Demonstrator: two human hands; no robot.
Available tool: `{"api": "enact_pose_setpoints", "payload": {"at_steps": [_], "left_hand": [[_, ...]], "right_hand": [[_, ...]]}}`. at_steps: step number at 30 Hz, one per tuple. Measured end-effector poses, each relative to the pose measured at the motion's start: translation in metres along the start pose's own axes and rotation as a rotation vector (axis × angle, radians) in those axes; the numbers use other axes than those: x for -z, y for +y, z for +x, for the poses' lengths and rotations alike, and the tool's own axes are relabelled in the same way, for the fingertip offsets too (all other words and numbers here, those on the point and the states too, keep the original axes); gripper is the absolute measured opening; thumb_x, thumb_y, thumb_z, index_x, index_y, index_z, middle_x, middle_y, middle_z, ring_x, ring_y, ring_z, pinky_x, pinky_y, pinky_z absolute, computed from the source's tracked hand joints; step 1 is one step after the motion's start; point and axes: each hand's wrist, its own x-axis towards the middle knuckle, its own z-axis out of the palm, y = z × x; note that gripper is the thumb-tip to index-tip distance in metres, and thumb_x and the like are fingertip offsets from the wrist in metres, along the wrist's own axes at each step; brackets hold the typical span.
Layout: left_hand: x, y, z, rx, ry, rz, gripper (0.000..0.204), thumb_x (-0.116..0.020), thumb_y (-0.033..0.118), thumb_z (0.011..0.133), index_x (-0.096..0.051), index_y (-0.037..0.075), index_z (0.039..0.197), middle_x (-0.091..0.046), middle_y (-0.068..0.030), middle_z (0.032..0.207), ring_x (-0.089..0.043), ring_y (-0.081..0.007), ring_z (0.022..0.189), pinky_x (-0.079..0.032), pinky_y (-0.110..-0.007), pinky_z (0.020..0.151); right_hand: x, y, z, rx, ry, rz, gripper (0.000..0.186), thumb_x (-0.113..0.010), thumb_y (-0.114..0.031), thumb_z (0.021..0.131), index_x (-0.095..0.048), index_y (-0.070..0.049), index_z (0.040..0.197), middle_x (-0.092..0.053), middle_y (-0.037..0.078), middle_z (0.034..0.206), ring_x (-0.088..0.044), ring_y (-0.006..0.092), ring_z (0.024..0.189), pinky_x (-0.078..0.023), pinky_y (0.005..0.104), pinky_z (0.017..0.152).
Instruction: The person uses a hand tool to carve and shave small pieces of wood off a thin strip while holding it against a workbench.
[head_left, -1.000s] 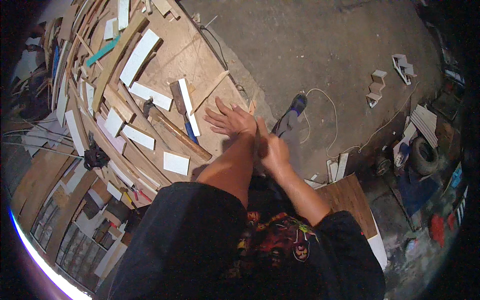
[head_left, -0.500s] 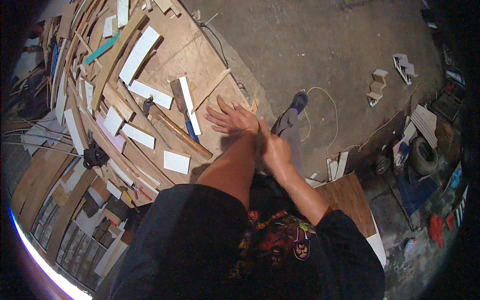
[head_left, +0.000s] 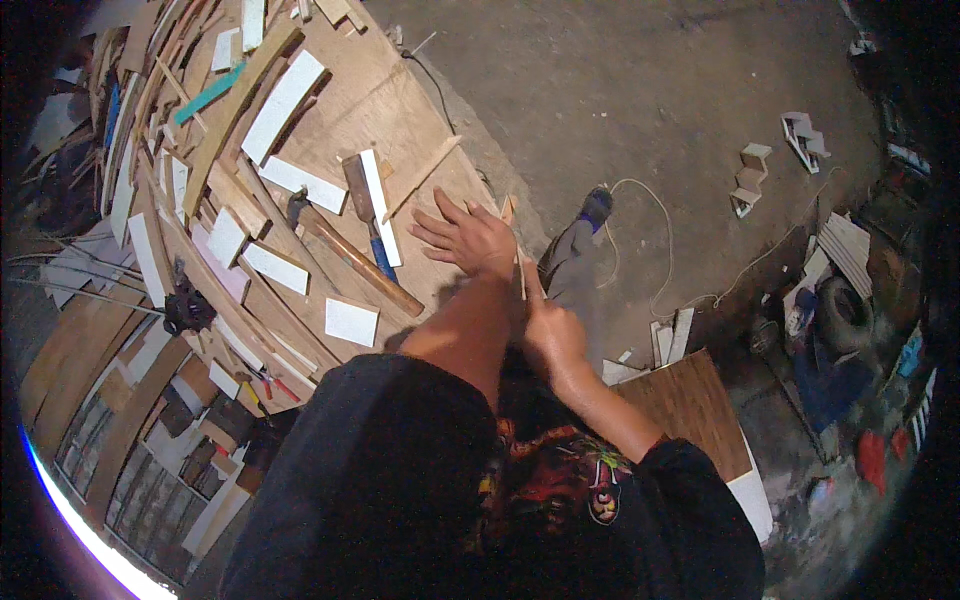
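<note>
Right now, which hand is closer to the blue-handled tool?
Left. The left hand is spread just right of the blue-handled tool; the right hand is farther right and lower.

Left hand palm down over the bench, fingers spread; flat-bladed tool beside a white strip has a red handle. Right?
No: the handle is blue, not red; the head view shows it. Rest stands: left hand palm down over the bench, fingers spread, flat-bladed tool beside a white strip.
</note>
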Motion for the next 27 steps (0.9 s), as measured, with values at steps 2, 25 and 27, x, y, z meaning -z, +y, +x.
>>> {"api": "enact_pose_setpoints", "payload": {"at_steps": [2,25,27], "left_hand": [[0.003,-0.003,0.002,-0.010,0.003,0.001,0.063,-0.046,0.029,0.101,-0.021,0.015,0.157,-0.009,-0.0312,0.161,-0.002,-0.0514,0.151,-0.011,-0.068,0.116],[0.009,0.002,0.005,0.034,-0.021,0.046,0.063,-0.046,0.038,0.102,-0.022,0.018,0.157,-0.009,-0.0274,0.163,-0.002,-0.0494,0.151,-0.013,-0.070,0.115],[0.009,0.000,0.007,0.038,-0.012,0.053,0.064,-0.046,0.038,0.102,-0.022,0.018,0.157,-0.009,-0.0275,0.163,-0.002,-0.0496,0.151,-0.013,-0.070,0.115]], "right_hand": [[0.029,0.002,-0.016,0.082,0.043,0.089,0.075,-0.060,-0.012,0.089,-0.031,-0.020,0.157,-0.070,0.023,0.079,-0.071,0.0415,0.072,-0.056,0.0532,0.060],[0.000,0.045,0.052,0.235,0.592,0.181,0.028,-0.057,-0.025,0.100,-0.064,-0.013,0.124,-0.064,0.019,0.068,-0.062,0.0450,0.059,-0.043,0.0570,0.055],[0.014,0.017,0.054,0.144,0.462,0.111,0.042,-0.059,-0.020,0.095,-0.055,-0.010,0.135,-0.066,0.021,0.073,-0.065,0.0447,0.063,-0.047,0.0577,0.058]]}}
